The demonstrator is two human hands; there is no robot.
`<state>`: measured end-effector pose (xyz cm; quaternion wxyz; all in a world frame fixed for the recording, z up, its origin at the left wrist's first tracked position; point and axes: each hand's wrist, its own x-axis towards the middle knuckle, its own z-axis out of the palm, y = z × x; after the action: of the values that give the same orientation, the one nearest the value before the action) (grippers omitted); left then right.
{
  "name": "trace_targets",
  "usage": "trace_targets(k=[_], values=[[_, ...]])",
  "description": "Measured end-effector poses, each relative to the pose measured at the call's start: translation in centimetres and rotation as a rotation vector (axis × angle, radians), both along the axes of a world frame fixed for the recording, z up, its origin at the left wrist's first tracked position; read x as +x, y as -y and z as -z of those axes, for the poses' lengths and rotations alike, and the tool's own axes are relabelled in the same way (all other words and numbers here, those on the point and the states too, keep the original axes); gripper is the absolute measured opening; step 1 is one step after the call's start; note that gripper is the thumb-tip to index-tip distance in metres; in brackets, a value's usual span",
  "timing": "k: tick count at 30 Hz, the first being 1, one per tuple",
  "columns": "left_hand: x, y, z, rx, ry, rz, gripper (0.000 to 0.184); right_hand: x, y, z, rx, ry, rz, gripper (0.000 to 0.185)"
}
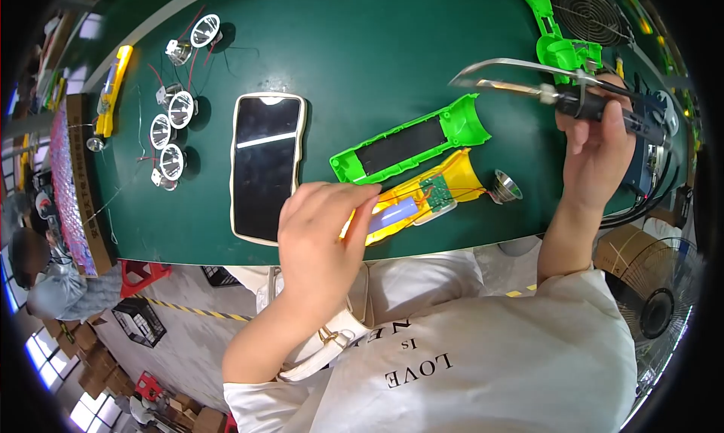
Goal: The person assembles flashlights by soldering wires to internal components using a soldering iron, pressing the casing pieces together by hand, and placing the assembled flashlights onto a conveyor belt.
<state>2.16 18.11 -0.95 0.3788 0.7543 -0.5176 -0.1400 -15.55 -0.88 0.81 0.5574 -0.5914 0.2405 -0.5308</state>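
Note:
My right hand [596, 143] is wrapped round the dark handle of a soldering iron [520, 88], raised over the table's right side. A thin curved metal tube runs above the iron's tip, which points left. My left hand [323, 226] is closed on the left end of a yellow flashlight casing [464, 178], its fingertips partly hidden. Inside that casing lie a blue battery cell [394, 214], a green circuit board [435, 194] and thin wires. Those wires lead to a reflector lamp [506, 187] at the right. Just behind lies a green casing half [411, 140] with a black pad.
A phone [264, 169] lies left of the casings. Several reflector lamps [181, 109] with wires sit further left, near another yellow casing [115, 91]. Green plastic parts [562, 48] and a round grille [588, 11] are at the back right. A fan [656, 312] stands below right.

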Motion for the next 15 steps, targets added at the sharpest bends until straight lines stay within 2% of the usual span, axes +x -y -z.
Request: trace_targets(k=[2,3,4,6,11,14,15], values=[[0.5,-0.4,0.3,0.050,0.042,-0.038,0.011,1.0,-0.3,-0.8,0.019,-0.221,-0.148,0.028],[0.7,-0.4,0.2,0.068,0.048,-0.045,0.010,2.0,-0.8,-1.0,-0.033,-0.288,-0.096,0.029],[0.8,-0.3,0.3,0.069,0.042,-0.046,0.010,2.6,-0.9,-0.9,-0.034,-0.328,-0.165,0.025],[1.2,-0.2,0.6,0.073,0.083,-0.052,0.010,3.3,-0.9,0.1,0.129,-0.182,-0.321,0.011],[1.5,0.3,0.8,0.078,0.143,-0.028,0.009,3.8,-1.4,2.0,0.175,-0.269,-0.377,0.009],[1.6,0.5,0.9,0.164,0.032,-0.118,0.010,3.7,-1.6,2.8,0.193,-0.303,-0.371,0.007],[1.9,0.7,1.0,0.106,0.140,-0.067,0.010,3.6,-1.5,2.9,0.174,-0.305,-0.378,0.007]])
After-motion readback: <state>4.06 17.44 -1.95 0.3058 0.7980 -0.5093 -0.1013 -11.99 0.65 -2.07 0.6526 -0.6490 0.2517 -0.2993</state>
